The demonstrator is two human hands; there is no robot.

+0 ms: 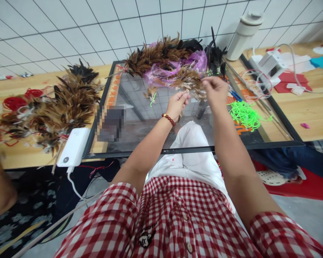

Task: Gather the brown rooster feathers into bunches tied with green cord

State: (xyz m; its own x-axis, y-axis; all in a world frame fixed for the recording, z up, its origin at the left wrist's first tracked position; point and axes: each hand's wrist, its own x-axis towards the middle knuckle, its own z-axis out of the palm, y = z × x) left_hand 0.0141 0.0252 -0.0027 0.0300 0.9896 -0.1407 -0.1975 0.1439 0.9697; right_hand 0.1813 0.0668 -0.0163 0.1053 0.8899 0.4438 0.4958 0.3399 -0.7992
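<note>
My left hand [177,104], with a red bead bracelet at the wrist, is closed in a pinch on the base of a small bunch of brown feathers [190,83]. My right hand [215,92] is closed too, its fingertips pinching the same bunch from the right. Both hands hover over a glass tabletop [140,129] with a black frame. Behind them lies a heap of brown and black feathers [161,53] on a purple plastic bag [196,61].
Another feather pile [61,104] and red strings [14,103] lie on the wooden table at left, beside a white power bank [74,147]. Neon green strings [243,115], a beige tumbler [243,36], a white device [270,62] and red cloth pieces sit at right.
</note>
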